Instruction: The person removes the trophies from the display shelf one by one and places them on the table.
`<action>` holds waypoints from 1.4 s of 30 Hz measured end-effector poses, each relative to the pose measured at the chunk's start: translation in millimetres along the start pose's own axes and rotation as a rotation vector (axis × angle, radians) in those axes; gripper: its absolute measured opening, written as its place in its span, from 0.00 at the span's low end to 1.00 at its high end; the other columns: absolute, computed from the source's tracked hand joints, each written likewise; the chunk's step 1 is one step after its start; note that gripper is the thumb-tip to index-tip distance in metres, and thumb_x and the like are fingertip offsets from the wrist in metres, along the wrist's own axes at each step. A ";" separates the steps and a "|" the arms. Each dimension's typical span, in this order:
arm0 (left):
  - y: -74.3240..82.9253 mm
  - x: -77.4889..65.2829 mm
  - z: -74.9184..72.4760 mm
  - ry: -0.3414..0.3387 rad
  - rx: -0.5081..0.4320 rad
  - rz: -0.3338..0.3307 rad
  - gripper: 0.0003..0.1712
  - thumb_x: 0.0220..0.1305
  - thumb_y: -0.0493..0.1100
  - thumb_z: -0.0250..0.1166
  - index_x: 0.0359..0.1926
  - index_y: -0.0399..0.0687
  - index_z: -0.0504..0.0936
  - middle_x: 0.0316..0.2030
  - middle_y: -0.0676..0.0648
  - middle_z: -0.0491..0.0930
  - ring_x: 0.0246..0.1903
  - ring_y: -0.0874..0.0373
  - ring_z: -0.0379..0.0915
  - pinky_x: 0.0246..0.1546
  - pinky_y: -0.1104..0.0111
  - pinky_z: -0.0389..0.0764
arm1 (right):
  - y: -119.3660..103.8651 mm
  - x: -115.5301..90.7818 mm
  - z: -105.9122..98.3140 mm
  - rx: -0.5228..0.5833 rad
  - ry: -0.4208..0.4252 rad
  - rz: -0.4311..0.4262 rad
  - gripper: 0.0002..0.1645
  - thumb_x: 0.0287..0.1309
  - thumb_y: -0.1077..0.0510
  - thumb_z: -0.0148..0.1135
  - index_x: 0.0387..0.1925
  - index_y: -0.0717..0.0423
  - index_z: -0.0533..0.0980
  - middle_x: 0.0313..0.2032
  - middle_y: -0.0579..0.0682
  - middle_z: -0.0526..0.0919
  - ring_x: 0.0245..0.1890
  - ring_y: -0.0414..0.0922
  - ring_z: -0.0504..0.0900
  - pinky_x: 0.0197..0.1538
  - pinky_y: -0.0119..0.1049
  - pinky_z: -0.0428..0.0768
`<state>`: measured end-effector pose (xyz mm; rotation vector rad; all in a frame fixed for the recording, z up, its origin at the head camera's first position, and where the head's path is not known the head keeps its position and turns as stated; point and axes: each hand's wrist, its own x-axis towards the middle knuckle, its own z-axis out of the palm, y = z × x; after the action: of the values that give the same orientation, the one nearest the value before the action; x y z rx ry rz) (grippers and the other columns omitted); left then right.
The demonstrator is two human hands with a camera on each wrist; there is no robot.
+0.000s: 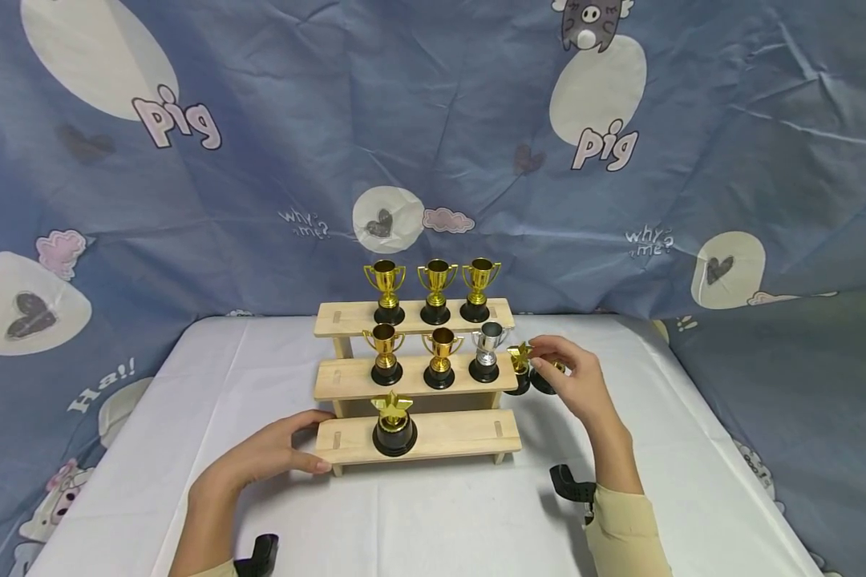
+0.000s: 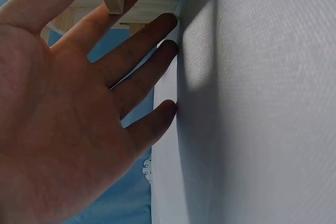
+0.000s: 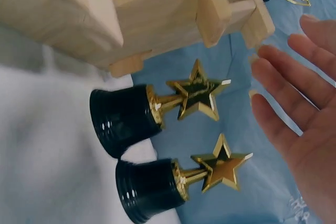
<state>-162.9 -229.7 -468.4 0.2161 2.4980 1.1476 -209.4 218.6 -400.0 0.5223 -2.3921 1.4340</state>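
Note:
My left hand (image 1: 277,445) rests at the left end of a wooden three-step display stand (image 1: 447,437), thumb at the bottom step's front corner and fingers behind it. In the left wrist view, the left hand's fingers (image 2: 142,64) are spread and fairly straight beside the wood. My right hand (image 1: 573,377) is over two gold star trophies with black bases, beyond the stand's right end. In the right wrist view, one star trophy (image 3: 128,119) and the other star trophy (image 3: 152,187) stand apart from the right hand (image 3: 310,87), whose fingers hold nothing.
Another star trophy (image 1: 394,425) stands left of centre on the bottom step. The middle step bears two gold cups (image 1: 386,353) and a silver cup (image 1: 487,353); three gold cups (image 1: 437,288) line the top step. Behind the white-covered table (image 1: 433,521) hangs a blue printed cloth (image 1: 332,160).

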 end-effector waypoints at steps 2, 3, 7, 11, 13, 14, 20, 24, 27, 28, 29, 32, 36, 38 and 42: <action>-0.2 0.1 -0.2 0.000 0.000 -0.002 0.47 0.45 0.55 0.78 0.67 0.50 0.73 0.71 0.37 0.66 0.73 0.33 0.53 0.67 0.34 0.59 | 0.6 0.2 1.1 0.031 -0.028 -0.002 0.15 0.61 0.68 0.64 0.49 0.68 0.79 0.41 0.66 0.86 0.38 0.30 0.82 0.47 0.29 0.78; -0.4 0.1 -0.2 0.000 -0.002 -0.003 0.47 0.45 0.55 0.78 0.67 0.50 0.73 0.71 0.37 0.66 0.73 0.33 0.53 0.66 0.34 0.59 | 2.9 0.6 1.8 0.042 -0.044 -0.002 0.15 0.61 0.68 0.63 0.49 0.69 0.79 0.41 0.66 0.86 0.39 0.31 0.82 0.47 0.28 0.78; -1.8 0.5 -0.3 -0.001 -0.004 -0.001 0.46 0.45 0.55 0.78 0.67 0.51 0.73 0.71 0.37 0.66 0.73 0.33 0.53 0.66 0.34 0.59 | 14.6 2.2 5.3 0.060 -0.101 -0.013 0.15 0.62 0.68 0.63 0.50 0.68 0.79 0.41 0.64 0.86 0.39 0.34 0.83 0.48 0.31 0.81; -3.1 1.3 -0.2 -0.003 -0.006 0.008 0.46 0.45 0.55 0.78 0.67 0.51 0.73 0.70 0.38 0.67 0.73 0.34 0.54 0.66 0.34 0.59 | 21.6 2.7 9.1 0.034 -0.141 -0.029 0.15 0.61 0.65 0.65 0.50 0.61 0.81 0.41 0.57 0.87 0.40 0.34 0.82 0.49 0.35 0.81; -3.5 1.5 0.0 -0.002 -0.004 0.011 0.46 0.45 0.55 0.78 0.67 0.51 0.73 0.70 0.38 0.67 0.73 0.34 0.54 0.66 0.34 0.59 | 21.2 2.7 10.7 0.022 -0.161 -0.044 0.15 0.61 0.63 0.65 0.50 0.59 0.82 0.40 0.54 0.88 0.41 0.34 0.82 0.49 0.36 0.80; -3.5 1.4 0.1 -0.002 -0.004 0.011 0.46 0.45 0.55 0.78 0.67 0.51 0.73 0.70 0.38 0.67 0.73 0.34 0.55 0.66 0.34 0.59 | 21.1 2.6 11.6 0.022 -0.171 -0.050 0.15 0.61 0.63 0.65 0.50 0.58 0.82 0.40 0.53 0.88 0.41 0.35 0.83 0.48 0.36 0.81; -2.3 1.2 0.0 -0.002 -0.006 0.004 0.46 0.45 0.55 0.78 0.67 0.51 0.73 0.70 0.38 0.67 0.73 0.34 0.54 0.66 0.34 0.59 | 17.5 1.9 18.4 0.078 -0.229 -0.079 0.17 0.62 0.63 0.64 0.53 0.57 0.81 0.39 0.56 0.87 0.42 0.40 0.84 0.48 0.36 0.81; -2.0 1.7 -0.1 0.000 -0.002 0.003 0.46 0.45 0.55 0.78 0.67 0.52 0.73 0.71 0.39 0.66 0.73 0.34 0.53 0.67 0.34 0.59 | 13.3 0.9 25.4 0.078 -0.262 -0.099 0.17 0.62 0.63 0.64 0.53 0.56 0.81 0.40 0.55 0.87 0.43 0.40 0.84 0.49 0.38 0.81; -2.5 1.6 -0.1 0.006 -0.002 0.004 0.47 0.44 0.55 0.78 0.67 0.52 0.73 0.71 0.38 0.66 0.73 0.34 0.53 0.67 0.34 0.59 | 9.0 1.0 31.2 0.081 -0.296 -0.102 0.18 0.63 0.62 0.64 0.54 0.57 0.80 0.41 0.54 0.87 0.42 0.40 0.84 0.48 0.39 0.82; -2.7 1.7 0.1 0.006 -0.003 0.006 0.47 0.44 0.55 0.78 0.67 0.52 0.73 0.71 0.38 0.66 0.73 0.34 0.53 0.67 0.34 0.59 | 8.0 0.9 32.9 0.083 -0.306 -0.103 0.18 0.63 0.62 0.64 0.55 0.57 0.80 0.41 0.53 0.87 0.41 0.41 0.84 0.47 0.39 0.82; -3.0 1.7 0.2 0.006 -0.004 0.007 0.47 0.44 0.55 0.78 0.67 0.51 0.73 0.71 0.38 0.66 0.73 0.34 0.54 0.67 0.34 0.59 | 6.7 0.8 34.6 0.085 -0.316 -0.103 0.18 0.63 0.62 0.64 0.55 0.58 0.80 0.41 0.53 0.87 0.40 0.41 0.84 0.45 0.39 0.83; -3.7 1.6 0.7 0.006 -0.007 0.010 0.47 0.44 0.55 0.78 0.67 0.51 0.73 0.71 0.38 0.66 0.73 0.33 0.54 0.67 0.34 0.58 | 2.6 0.4 38.8 0.088 -0.338 -0.106 0.19 0.63 0.61 0.65 0.55 0.59 0.80 0.42 0.53 0.87 0.38 0.41 0.84 0.42 0.37 0.83; -2.7 1.1 0.2 0.004 -0.008 0.011 0.47 0.44 0.55 0.78 0.67 0.50 0.73 0.70 0.38 0.67 0.73 0.34 0.54 0.67 0.34 0.58 | -3.4 -0.7 43.5 0.087 -0.356 -0.109 0.20 0.61 0.61 0.66 0.55 0.58 0.80 0.43 0.53 0.87 0.41 0.40 0.85 0.46 0.37 0.84; -2.0 0.8 -0.5 0.003 -0.008 0.013 0.47 0.44 0.55 0.78 0.67 0.51 0.73 0.70 0.38 0.67 0.73 0.34 0.54 0.67 0.34 0.58 | -5.4 -1.3 45.9 0.085 -0.364 -0.110 0.20 0.61 0.61 0.66 0.55 0.58 0.80 0.44 0.52 0.86 0.43 0.40 0.85 0.49 0.38 0.84; -1.8 0.2 -1.2 0.003 -0.005 0.017 0.47 0.44 0.55 0.78 0.67 0.51 0.73 0.71 0.38 0.66 0.73 0.34 0.53 0.67 0.34 0.58 | -8.7 -3.0 50.4 0.078 -0.380 -0.110 0.21 0.62 0.60 0.66 0.56 0.58 0.79 0.44 0.50 0.86 0.43 0.40 0.85 0.51 0.39 0.84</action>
<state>-163.5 -231.7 -469.0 0.2346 2.5004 1.1621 -206.3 170.5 -417.4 1.0104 -2.5440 1.4937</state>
